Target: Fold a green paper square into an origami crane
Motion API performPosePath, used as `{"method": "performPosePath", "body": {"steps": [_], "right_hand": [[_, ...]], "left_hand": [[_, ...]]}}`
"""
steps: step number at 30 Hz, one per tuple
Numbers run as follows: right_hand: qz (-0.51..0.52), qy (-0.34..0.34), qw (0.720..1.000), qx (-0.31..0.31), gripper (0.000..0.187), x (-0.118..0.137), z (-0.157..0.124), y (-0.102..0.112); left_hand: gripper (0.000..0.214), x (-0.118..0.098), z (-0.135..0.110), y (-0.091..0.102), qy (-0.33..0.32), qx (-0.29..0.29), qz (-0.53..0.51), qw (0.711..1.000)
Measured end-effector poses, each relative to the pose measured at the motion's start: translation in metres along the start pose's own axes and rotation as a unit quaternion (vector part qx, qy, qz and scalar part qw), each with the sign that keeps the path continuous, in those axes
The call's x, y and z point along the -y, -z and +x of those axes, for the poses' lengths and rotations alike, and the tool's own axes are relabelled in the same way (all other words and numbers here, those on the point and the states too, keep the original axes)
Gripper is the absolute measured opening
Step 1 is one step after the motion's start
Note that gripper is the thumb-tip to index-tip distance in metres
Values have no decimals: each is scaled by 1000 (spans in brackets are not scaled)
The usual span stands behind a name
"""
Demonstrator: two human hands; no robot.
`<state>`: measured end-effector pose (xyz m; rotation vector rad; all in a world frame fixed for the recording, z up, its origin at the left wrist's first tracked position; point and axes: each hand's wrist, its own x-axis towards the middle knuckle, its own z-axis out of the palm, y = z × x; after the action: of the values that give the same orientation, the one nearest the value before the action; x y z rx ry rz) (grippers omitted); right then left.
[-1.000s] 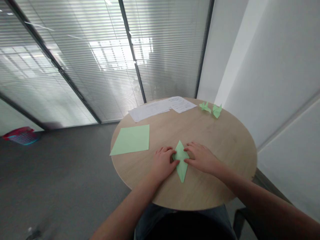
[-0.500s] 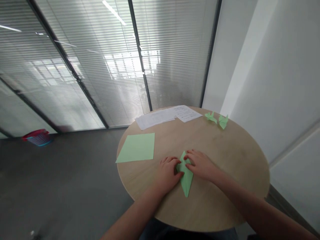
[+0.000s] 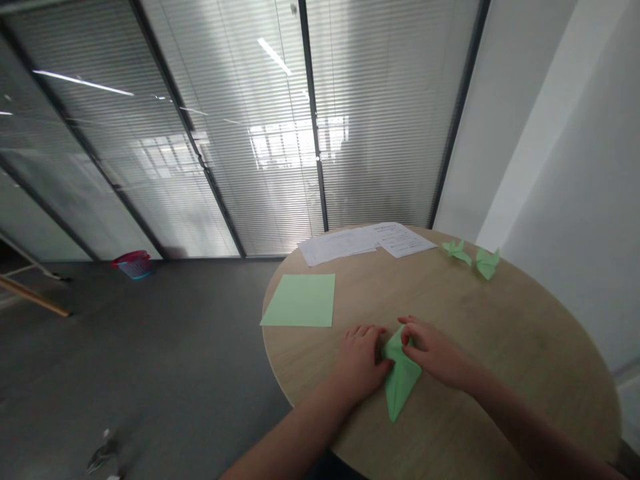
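L hand (image 3: 363, 367) was laid half-open at the L edge of the folded green paper (image 3: 400, 387), w/ thumb rested on it & fingers loosely curved. R hand (image 3: 433, 353) was bent over the paper's far R edge, thumb & index held close together; whether a flap was gripped couldn't be told. Paper was set on the round table (image 3: 480, 427), btwn both hands, one point aimed nr-side. Beyond & L of it, a flat green sheet (image 3: 300, 300) was placed; farther back, printed white pgs (image 3: 340, 246) were spread. Beyond & R of it, two small folded green figs (image 3: 487, 264) were stood nr each other.
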<state>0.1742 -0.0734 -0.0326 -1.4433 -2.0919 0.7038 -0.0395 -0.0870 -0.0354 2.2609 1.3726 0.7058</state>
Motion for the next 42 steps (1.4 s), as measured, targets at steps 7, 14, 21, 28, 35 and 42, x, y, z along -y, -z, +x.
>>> {"method": "performPosePath", "body": {"steps": [7, 14, 21, 28, 35, 42], "right_hand": [[99, 5, 995, -15, 3, 21, 0, 20], [132, 40, 989, -62, 9, 44, 18, 46], [254, 33, 930, -264, 20, 27, 36, 43], [434, -26, 884, -170, 46, -1, 33, 39], [477, -8, 873, -101, 49, 3, 33, 31], [496, -16, 861, -112, 45, 7, 38, 19]], "left_hand": [[31, 11, 14, -2, 9, -21, -259, 966], [60, 5, 46, 19, 34, 32, -480, 876], [42, -18, 95, 29, 29, 9, -443, 896], [41, -10, 96, -5, 30, -76, -451, 889], [46, -8, 85, 3, 33, -94, -441, 892], [47, -6, 88, 14, 45, -88, -441, 892]]}}
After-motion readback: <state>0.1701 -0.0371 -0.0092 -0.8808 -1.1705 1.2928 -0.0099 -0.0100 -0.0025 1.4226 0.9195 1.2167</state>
